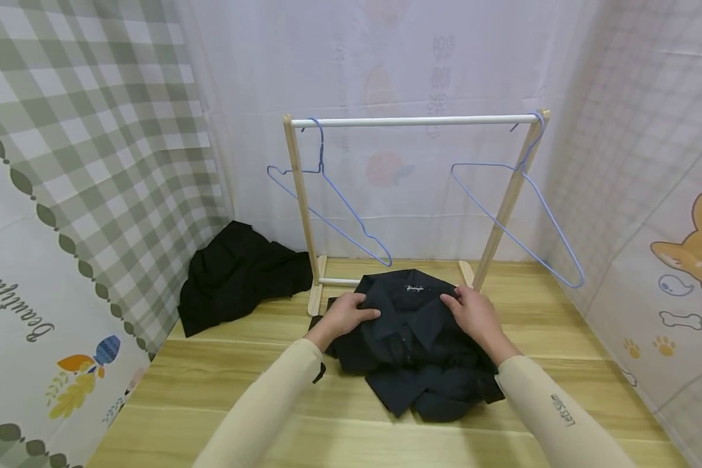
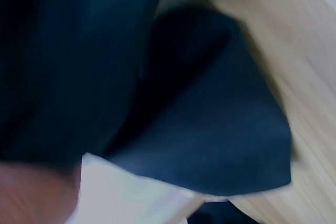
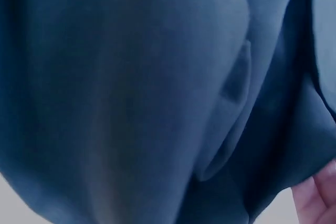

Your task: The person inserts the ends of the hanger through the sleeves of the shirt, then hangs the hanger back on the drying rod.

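A black collared shirt [image 1: 406,351] is held up by its upper part, with pale lettering [image 1: 414,288] inside the neck. My left hand [image 1: 344,317] pinches the cloth on the left of the collar, thumb in front. On the right side, my right hand [image 1: 476,318] grips the shirt between thumb and fingers. The lower folds bunch over the tabletop. Up close in the left wrist view, a flap of the shirt [image 2: 210,124] hangs beside a blurred bit of hand [image 2: 37,195]. Folds of dark cloth [image 3: 142,98] fill most of the right wrist view.
Behind the shirt stands a rack with a white bar [image 1: 415,121] and wooden legs. A blue hanger [image 1: 322,162] hangs at its left end, another blue hanger [image 1: 491,164] at its right. A heap of black cloth [image 1: 240,273] lies on the wooden table [image 1: 210,390]. Curtains surround it.
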`<state>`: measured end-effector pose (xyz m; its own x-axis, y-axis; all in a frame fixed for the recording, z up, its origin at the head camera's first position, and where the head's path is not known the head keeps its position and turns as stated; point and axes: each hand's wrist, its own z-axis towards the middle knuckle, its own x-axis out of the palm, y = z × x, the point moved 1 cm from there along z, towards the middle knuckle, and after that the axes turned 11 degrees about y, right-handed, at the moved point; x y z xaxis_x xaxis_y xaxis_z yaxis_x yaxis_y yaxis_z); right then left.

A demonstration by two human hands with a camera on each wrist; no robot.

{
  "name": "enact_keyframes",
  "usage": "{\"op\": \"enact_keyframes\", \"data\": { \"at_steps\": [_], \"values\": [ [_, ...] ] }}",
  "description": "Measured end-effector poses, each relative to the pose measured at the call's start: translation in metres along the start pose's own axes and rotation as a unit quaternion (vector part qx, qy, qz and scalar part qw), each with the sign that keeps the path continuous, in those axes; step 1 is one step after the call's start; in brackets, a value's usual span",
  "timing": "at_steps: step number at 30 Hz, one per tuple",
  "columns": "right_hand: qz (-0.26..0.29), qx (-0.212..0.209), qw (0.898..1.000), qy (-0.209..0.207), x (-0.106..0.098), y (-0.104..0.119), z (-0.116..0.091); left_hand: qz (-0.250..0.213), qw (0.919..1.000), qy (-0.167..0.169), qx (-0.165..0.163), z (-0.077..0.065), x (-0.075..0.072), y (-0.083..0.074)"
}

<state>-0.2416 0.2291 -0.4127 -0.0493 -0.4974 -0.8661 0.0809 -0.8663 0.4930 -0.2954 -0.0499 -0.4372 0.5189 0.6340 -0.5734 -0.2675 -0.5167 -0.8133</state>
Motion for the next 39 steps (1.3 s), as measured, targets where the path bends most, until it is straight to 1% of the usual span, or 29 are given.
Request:
{"op": "enact_keyframes", "data": {
  "at_steps": [1, 3, 4, 5, 6, 8, 11, 13, 15, 17, 18, 19, 21, 22, 23, 25, 27, 28, 29, 30, 31, 32, 33, 34, 35, 36, 37, 38, 39],
  "values": [
    [0.003, 0.004, 1.000, -0.012, 0.000, 0.000, 0.000, 0.005, 0.9993, -0.036, 0.003, 0.001, 0.002, -0.001],
    [0.009, 0.013, 0.999, -0.035, -0.001, 0.000, 0.000, 0.021, 0.9942, -0.106, 0.005, 0.003, 0.006, -0.005],
    [0.009, 0.017, 0.999, -0.043, -0.001, 0.001, 0.000, 0.032, 0.9911, -0.129, 0.000, 0.004, 0.008, -0.006],
    [0.004, 0.022, 0.999, -0.048, -0.001, 0.001, 0.000, 0.041, 0.9889, -0.142, -0.010, 0.005, 0.010, -0.008],
    [-0.002, 0.028, 0.999, -0.047, -0.001, 0.000, -0.001, 0.049, 0.9879, -0.146, -0.019, 0.005, 0.011, -0.009],
    [-0.019, 0.040, 0.999, -0.027, 0.002, -0.003, -0.002, 0.064, 0.9891, -0.129, -0.034, 0.005, 0.013, -0.009],
    [-0.038, 0.063, 0.997, 0.018, 0.006, -0.011, -0.005, 0.073, 0.9931, -0.076, -0.051, 0.002, 0.011, 0.001],
    [-0.037, 0.071, 0.996, 0.040, 0.009, -0.017, -0.007, 0.063, 0.9959, -0.038, -0.051, -0.003, 0.006, 0.011],
    [-0.032, 0.077, 0.995, 0.048, 0.010, -0.023, -0.007, 0.053, 0.9973, 0.002, -0.051, -0.010, -0.001, 0.022],
    [-0.029, 0.075, 0.996, 0.047, 0.011, -0.027, -0.007, 0.046, 0.9972, 0.041, -0.042, -0.017, -0.008, 0.032],
    [-0.029, 0.073, 0.996, 0.046, 0.011, -0.029, -0.007, 0.039, 0.9971, 0.055, -0.036, -0.020, -0.011, 0.037],
    [-0.030, 0.072, 0.996, 0.043, 0.012, -0.030, -0.007, 0.033, 0.9971, 0.061, -0.030, -0.023, -0.013, 0.041],
    [-0.029, 0.070, 0.996, 0.036, 0.012, -0.031, -0.007, 0.007, 0.9987, 0.048, -0.016, -0.025, -0.017, 0.046],
    [-0.029, 0.068, 0.997, 0.030, 0.012, -0.031, -0.006, -0.017, 0.9992, 0.035, -0.007, -0.026, -0.019, 0.048],
    [-0.027, 0.067, 0.997, 0.022, 0.012, -0.031, -0.006, -0.053, 0.9983, 0.022, 0.000, -0.027, -0.020, 0.047],
    [-0.025, 0.063, 0.998, 0.005, 0.012, -0.029, -0.006, -0.136, 0.9906, -0.007, 0.012, -0.028, -0.024, 0.045],
    [-0.019, 0.060, 0.998, -0.009, 0.012, -0.027, -0.004, -0.207, 0.9779, -0.019, 0.024, -0.028, -0.028, 0.040],
    [-0.017, 0.060, 0.998, -0.015, 0.012, -0.026, -0.004, -0.228, 0.9730, -0.019, 0.031, -0.028, -0.030, 0.037],
    [-0.015, 0.060, 0.998, -0.018, 0.011, -0.025, -0.004, -0.234, 0.9715, -0.021, 0.033, -0.028, -0.032, 0.035],
    [-0.015, 0.060, 0.998, -0.021, 0.011, -0.024, -0.004, -0.216, 0.9755, -0.025, 0.034, -0.028, -0.034, 0.035],
    [-0.015, 0.061, 0.998, -0.022, 0.010, -0.023, -0.004, -0.178, 0.9830, -0.027, 0.034, -0.028, -0.035, 0.035],
    [-0.017, 0.063, 0.998, -0.020, 0.010, -0.023, -0.004, -0.123, 0.9914, -0.029, 0.033, -0.027, -0.036, 0.036],
    [-0.020, 0.063, 0.998, -0.016, 0.011, -0.023, -0.004, -0.062, 0.9973, -0.029, 0.028, -0.026, -0.036, 0.038],
    [-0.026, 0.061, 0.998, -0.008, 0.011, -0.022, -0.005, 0.005, 0.9994, -0.028, 0.017, -0.026, -0.036, 0.041],
    [-0.031, 0.060, 0.998, 0.004, 0.012, -0.022, -0.005, 0.071, 0.9971, -0.025, 0.007, -0.026, -0.035, 0.045],
    [-0.035, 0.060, 0.997, 0.018, 0.014, -0.022, -0.005, 0.131, 0.9912, -0.019, -0.002, -0.025, -0.034, 0.049],
    [-0.041, 0.060, 0.997, 0.032, 0.015, -0.022, -0.005, 0.178, 0.9839, -0.008, -0.012, -0.025, -0.032, 0.052],
    [-0.050, 0.058, 0.996, 0.045, 0.015, -0.022, -0.005, 0.211, 0.9773, 0.001, -0.019, -0.025, -0.031, 0.055],
    [-0.057, 0.058, 0.995, 0.054, 0.016, -0.022, -0.005, 0.231, 0.9726, 0.009, -0.027, -0.024, -0.030, 0.057]
  ]
}}
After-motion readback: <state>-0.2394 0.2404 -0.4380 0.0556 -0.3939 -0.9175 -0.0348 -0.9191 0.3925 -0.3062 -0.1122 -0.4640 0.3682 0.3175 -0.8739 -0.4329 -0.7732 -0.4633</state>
